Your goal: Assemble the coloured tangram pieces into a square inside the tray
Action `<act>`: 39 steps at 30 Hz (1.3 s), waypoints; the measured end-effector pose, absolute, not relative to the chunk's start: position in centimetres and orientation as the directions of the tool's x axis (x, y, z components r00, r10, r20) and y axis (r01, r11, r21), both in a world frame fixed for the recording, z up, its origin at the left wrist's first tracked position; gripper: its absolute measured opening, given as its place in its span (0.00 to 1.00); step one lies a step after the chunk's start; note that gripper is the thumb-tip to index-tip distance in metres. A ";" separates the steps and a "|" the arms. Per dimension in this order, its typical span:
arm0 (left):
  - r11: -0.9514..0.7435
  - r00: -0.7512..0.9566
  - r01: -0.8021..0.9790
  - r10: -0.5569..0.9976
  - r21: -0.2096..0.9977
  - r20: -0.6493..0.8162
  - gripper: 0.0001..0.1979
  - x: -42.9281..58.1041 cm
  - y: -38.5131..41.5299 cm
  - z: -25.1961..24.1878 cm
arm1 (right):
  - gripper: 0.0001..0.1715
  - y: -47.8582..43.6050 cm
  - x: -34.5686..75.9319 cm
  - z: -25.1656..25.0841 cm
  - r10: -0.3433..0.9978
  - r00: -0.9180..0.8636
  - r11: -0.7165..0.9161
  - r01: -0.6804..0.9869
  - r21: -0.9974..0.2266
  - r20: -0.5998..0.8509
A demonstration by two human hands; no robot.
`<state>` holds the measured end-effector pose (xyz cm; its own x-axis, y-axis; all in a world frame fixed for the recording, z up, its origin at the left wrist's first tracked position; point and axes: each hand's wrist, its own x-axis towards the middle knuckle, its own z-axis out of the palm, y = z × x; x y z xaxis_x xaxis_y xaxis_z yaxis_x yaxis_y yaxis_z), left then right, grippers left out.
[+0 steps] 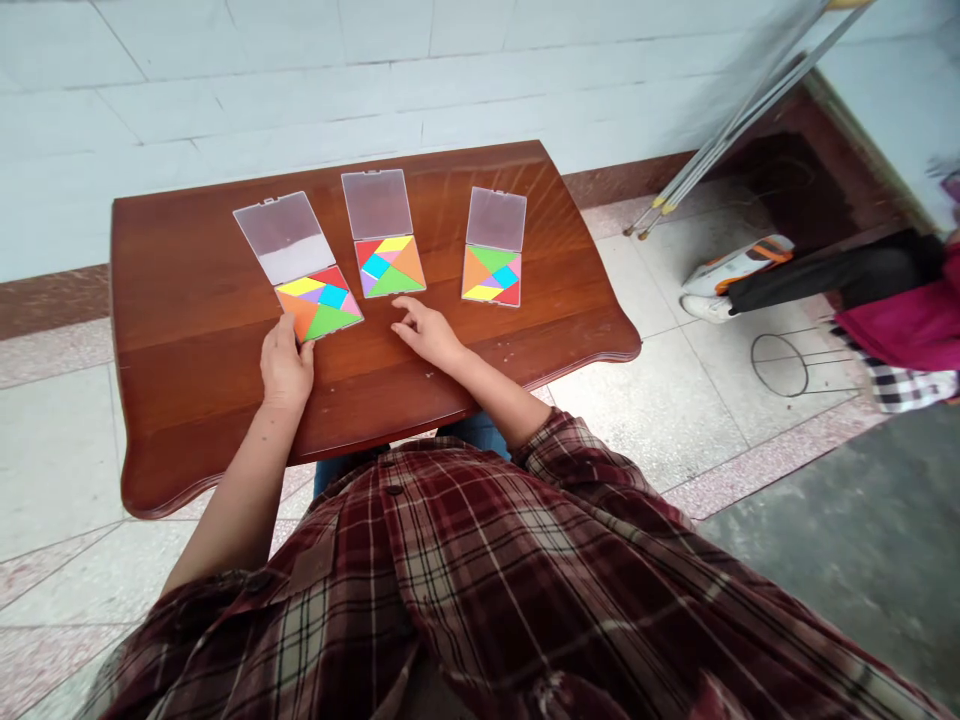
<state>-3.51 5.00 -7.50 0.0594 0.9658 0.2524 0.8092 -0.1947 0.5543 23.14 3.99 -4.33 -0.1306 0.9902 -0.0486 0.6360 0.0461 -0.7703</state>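
Note:
Three tangram sets in clear plastic cases lie on the wooden table, their lids folded back. The left tangram case (pixel 321 302) sits tilted, and my left hand (pixel 287 365) grips its near-left corner between thumb and fingers. Just below the middle tangram case (pixel 390 266) is my right hand (pixel 427 335), holding nothing, its fingers loosely bent and apart. Farther right is another tangram case (pixel 492 274), with neither hand on it. Coloured triangles, squares and parallelograms fill all the trays.
The brown table (pixel 187 350) has a curved front edge and stands by a white tiled wall (pixel 300 90). At right, crutches (pixel 712 150) lean near the wall. A seated person's leg (pixel 810 285) and a round wire frame (pixel 780 365) are beyond the table.

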 end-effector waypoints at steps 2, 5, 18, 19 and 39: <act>-0.191 0.045 0.817 0.962 0.545 0.269 0.25 -3.5 5.6 -7.4 | 0.25 2.9 25.0 -4.6 0.999 -0.040 0.012 0.629 -0.777 -0.016; -0.180 0.031 0.830 0.960 0.528 0.278 0.24 -3.4 6.3 -7.3 | 0.22 1.0 27.7 -5.4 0.996 0.076 -0.015 0.626 -0.780 0.041; -0.128 0.010 0.856 0.973 0.501 0.232 0.21 -2.9 6.6 -6.1 | 0.19 -1.2 37.2 -7.8 0.891 0.374 -0.142 0.769 -0.623 0.258; -0.135 0.008 0.860 0.967 0.491 0.253 0.21 -3.0 6.6 -6.2 | 0.19 -0.9 37.4 -7.7 0.893 0.378 -0.156 0.768 -0.622 0.243; -0.179 -0.015 0.853 0.931 0.490 0.366 0.20 -2.3 4.9 -5.0 | 0.15 -0.3 36.3 -7.9 0.866 0.384 -0.050 0.704 -0.708 0.320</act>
